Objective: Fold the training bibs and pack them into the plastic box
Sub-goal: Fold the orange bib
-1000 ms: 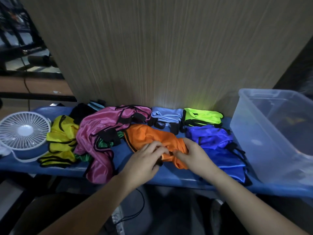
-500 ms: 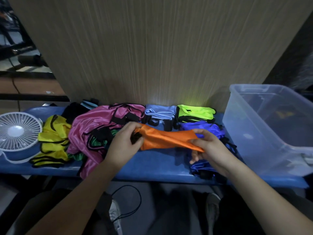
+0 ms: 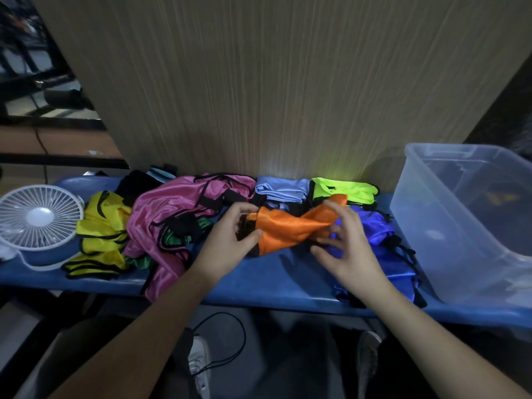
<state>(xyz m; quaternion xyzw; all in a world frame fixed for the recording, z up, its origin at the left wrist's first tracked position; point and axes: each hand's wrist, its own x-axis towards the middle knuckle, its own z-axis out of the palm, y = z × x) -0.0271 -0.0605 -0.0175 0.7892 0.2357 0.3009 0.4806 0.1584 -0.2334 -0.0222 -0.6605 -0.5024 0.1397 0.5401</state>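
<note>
Blue bench [image 3: 259, 286] against a wood-grain wall; left hand [image 3: 227, 246] pinches the orange bib [image 3: 288, 228]; right hand [image 3: 345, 249] pinches its other end, remaining fingers spread; plastic box [image 3: 426, 226] right.

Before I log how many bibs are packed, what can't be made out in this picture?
Head view only:
- Plastic box: the frame's right edge cuts it off, and its cloudy wall blurs the dark contents.
- Green bib: mostly buried under the pink bib.
- Orange bib: its left end is hidden inside the left hand.
- Right hand: its grip on the bib is unclear.
</note>
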